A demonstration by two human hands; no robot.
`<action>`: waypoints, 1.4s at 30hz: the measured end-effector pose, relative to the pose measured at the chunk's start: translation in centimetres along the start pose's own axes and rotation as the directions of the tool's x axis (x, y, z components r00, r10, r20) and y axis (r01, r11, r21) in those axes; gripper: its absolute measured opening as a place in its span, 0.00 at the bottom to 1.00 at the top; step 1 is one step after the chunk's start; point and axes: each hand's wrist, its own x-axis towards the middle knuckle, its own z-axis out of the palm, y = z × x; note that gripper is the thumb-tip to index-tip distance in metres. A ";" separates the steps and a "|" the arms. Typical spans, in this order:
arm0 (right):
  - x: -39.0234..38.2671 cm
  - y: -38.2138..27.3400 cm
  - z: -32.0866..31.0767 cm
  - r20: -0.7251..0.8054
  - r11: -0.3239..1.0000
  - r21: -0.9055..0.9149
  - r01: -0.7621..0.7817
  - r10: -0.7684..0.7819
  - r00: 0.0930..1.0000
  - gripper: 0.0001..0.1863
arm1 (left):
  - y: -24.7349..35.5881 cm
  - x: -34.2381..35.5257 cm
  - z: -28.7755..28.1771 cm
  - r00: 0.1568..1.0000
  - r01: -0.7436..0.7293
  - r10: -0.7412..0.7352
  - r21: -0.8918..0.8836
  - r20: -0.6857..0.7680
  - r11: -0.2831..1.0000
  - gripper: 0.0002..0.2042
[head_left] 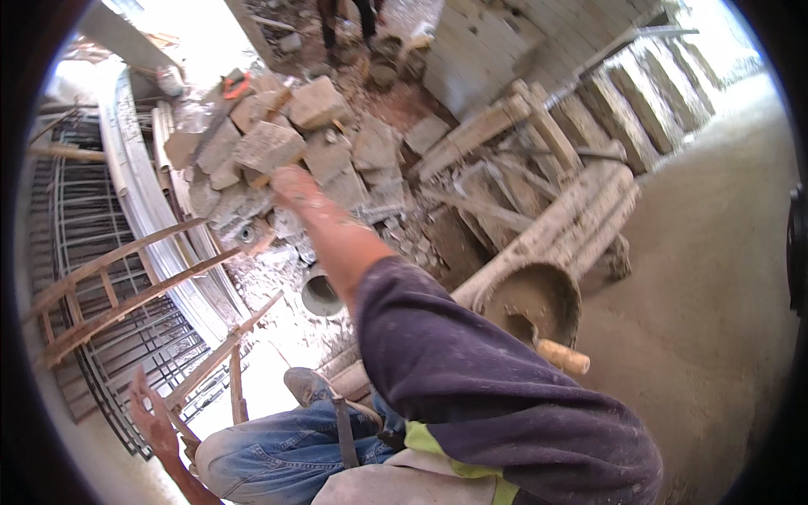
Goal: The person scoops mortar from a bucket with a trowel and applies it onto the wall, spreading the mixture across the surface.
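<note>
Mortar pan [579, 301] as landmark: its near-left rim is hidden behind the dark sleeve [480, 362]. Trowel [564, 357] in pan: blade edges lost in mortar. Right hand [295, 187], beyond and left of pan: fingertips hidden; possibly touching the block [269, 147], contact unresolved. Grey container [311, 296], left of pan: partly covered by the forearm [341, 240]. Left hand [151, 411], far left of pan: finger edges soft. Person [368, 17], far beyond pan: upper body cropped.
</note>
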 end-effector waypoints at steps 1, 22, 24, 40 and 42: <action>-0.1 1.0 -0.7 0.034 0.998 -0.056 0.006 -0.005 0.999 0.06 | 5.6 1.5 -1.1 0.989 -0.142 0.141 0.022 0.035 0.990 0.20; 0.2 -16.5 -6.9 0.195 0.921 0.244 0.305 -0.354 0.915 0.10 | 3.1 14.6 11.3 0.925 -0.341 0.176 0.534 0.336 0.774 0.19; 1.2 -16.6 -6.5 0.168 0.955 0.181 0.233 -0.264 0.950 0.05 | 8.8 13.9 9.7 0.942 -0.336 0.293 0.416 0.164 0.845 0.17; -1.5 -15.6 -2.2 0.246 0.829 0.450 0.332 -0.472 0.846 0.07 | 20.7 8.5 16.0 0.420 -0.640 0.784 -0.464 0.457 0.613 0.25; -1.5 -15.8 -0.3 0.113 0.807 0.440 0.394 -0.485 0.867 0.07 | 20.7 8.4 15.3 0.418 -0.684 0.809 -0.442 0.414 0.580 0.24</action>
